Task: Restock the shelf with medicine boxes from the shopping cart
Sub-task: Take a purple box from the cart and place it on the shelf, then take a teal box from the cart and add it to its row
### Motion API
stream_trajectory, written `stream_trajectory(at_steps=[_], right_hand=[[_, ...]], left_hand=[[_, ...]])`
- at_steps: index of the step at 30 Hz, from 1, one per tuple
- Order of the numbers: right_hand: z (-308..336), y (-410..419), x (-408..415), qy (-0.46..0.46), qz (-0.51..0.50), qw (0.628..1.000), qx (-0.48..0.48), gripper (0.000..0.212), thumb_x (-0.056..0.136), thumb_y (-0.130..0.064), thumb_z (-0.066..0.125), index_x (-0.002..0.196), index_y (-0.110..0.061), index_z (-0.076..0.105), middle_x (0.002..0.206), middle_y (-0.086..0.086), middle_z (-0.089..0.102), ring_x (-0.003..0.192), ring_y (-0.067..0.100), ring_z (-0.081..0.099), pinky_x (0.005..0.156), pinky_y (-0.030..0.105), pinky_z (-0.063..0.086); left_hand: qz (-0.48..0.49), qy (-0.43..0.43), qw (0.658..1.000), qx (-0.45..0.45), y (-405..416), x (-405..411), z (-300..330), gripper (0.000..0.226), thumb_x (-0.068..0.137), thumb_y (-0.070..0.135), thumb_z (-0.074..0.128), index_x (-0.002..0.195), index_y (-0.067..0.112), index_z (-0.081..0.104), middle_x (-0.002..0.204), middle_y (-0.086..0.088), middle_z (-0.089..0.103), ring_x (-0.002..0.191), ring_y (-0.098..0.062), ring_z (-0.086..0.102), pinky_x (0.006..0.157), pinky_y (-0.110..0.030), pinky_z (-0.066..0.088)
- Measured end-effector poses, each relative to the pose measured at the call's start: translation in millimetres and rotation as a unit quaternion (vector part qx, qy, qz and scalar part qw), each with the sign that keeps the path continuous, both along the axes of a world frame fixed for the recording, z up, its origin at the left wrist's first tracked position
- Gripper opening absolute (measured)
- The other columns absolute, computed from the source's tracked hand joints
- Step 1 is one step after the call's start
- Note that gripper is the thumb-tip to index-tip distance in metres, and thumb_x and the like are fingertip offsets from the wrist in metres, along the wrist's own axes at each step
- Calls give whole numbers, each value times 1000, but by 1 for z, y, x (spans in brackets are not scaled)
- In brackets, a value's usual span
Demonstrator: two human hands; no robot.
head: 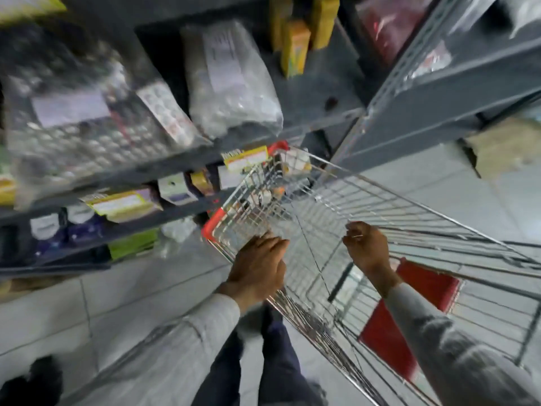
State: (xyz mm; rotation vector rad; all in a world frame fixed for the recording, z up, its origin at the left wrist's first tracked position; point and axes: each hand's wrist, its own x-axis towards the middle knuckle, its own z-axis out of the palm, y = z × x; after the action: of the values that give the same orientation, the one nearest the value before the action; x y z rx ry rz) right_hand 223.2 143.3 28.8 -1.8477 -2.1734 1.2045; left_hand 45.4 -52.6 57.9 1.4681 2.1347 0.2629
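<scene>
Medicine boxes (pixel 288 165) sit piled at the far end of the wire shopping cart (pixel 380 218), down near its red corner caps, blurred, count unclear. One yellow-and-white box (pixel 246 158) lies right at the cart's far rim, against the shelf edge; whether it rests on the rim or the shelf, can't tell. The rest of the cart basket looks bare wire. Left hand (pixel 259 268) is over the cart's near-left rim, fingers extended forward, loosely spread, nothing visibly in it; contact with the rim unclear. Right hand (pixel 367 249) hangs above the basket middle, fingers curled in; something thin may be pinched there, too blurred to say. Grey metal shelf (pixel 307 92) stands just beyond the cart, holding clear bags of blister packs (pixel 231 80), yellow cartons (pixel 295 45), purple and green boxes lower down. Pale tiled floor (pixel 58 312) underneath.
</scene>
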Motion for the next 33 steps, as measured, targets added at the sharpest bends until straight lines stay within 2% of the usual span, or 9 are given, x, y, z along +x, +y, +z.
stream_trajectory(at_steps=[2, 5, 8, 10, 13, 17, 23, 29, 33], right_hand=[[-31, -4, 24, -48, -26, 998, -41, 31, 84, -5, 70, 114, -7, 75, 110, 16, 77, 108, 33, 72, 93, 32, 51], [-68, -15, 53, -114, -69, 986, -95, 30, 88, -13, 69, 117, -9, 74, 115, 19, 75, 112, 36, 70, 91, 34, 52], [-104, -29, 73, -160, -81, 973, -148, 30, 93, -17, 69, 115, 4, 69, 119, 27, 70, 111, 41, 67, 90, 38, 52], [-130, -40, 79, -189, -77, 963, -179, 34, 95, -20, 67, 112, 9, 68, 120, 29, 69, 112, 42, 66, 85, 37, 51], [-165, -55, 77, -207, -152, 946, -198, 42, 99, -26, 61, 123, 9, 62, 124, 28, 66, 112, 41, 66, 80, 30, 47], [-189, -64, 61, -253, -214, 928, -173, 53, 94, -24, 67, 134, 6, 49, 137, 28, 46, 117, 43, 59, 96, 39, 51], [-197, -88, 50, -234, -214, 938, -138, 61, 78, -21, 82, 128, -1, 53, 135, 26, 44, 115, 44, 55, 99, 46, 50], [-200, -96, 64, -220, -232, 945, -76, 43, 91, -16, 65, 126, 5, 50, 121, 28, 54, 103, 42, 59, 87, 43, 52], [-204, -96, 58, -205, -291, 931, -82, 54, 78, -20, 80, 120, 5, 56, 116, 24, 57, 98, 37, 60, 82, 38, 56]], left_hand=[[-3, -13, 999, -31, 3, 7, -13, 59, 91, 30, 33, 146, 19, 52, 152, -1, 55, 147, -20, 39, 122, -35, 30], [32, -3, 999, -33, 5, 8, -20, 60, 90, 33, 36, 146, 20, 52, 150, -2, 57, 144, -20, 44, 117, -32, 34], [40, 3, 998, -46, 7, 8, -19, 64, 88, 38, 33, 146, 22, 53, 150, -1, 57, 144, -17, 45, 113, -31, 38], [41, 3, 997, -58, 7, 7, -22, 61, 88, 39, 39, 146, 25, 53, 150, 2, 57, 144, -15, 45, 110, -31, 41], [45, 6, 996, -71, 6, 5, -27, 59, 87, 40, 46, 145, 27, 54, 147, 3, 59, 144, -13, 46, 108, -33, 43], [49, 16, 995, -80, 5, 4, -31, 56, 87, 38, 52, 142, 27, 57, 144, 3, 62, 141, -13, 50, 104, -33, 47], [46, 22, 995, -88, 7, 4, -30, 57, 86, 39, 48, 140, 25, 60, 142, 4, 64, 140, -13, 51, 104, -32, 45], [53, 28, 995, -85, 6, 5, -32, 58, 85, 40, 46, 139, 27, 60, 143, 6, 63, 140, -11, 50, 105, -30, 44], [57, 33, 995, -81, 6, 6, -32, 57, 86, 40, 48, 140, 27, 60, 144, 6, 63, 140, -11, 50, 106, -31, 43]])
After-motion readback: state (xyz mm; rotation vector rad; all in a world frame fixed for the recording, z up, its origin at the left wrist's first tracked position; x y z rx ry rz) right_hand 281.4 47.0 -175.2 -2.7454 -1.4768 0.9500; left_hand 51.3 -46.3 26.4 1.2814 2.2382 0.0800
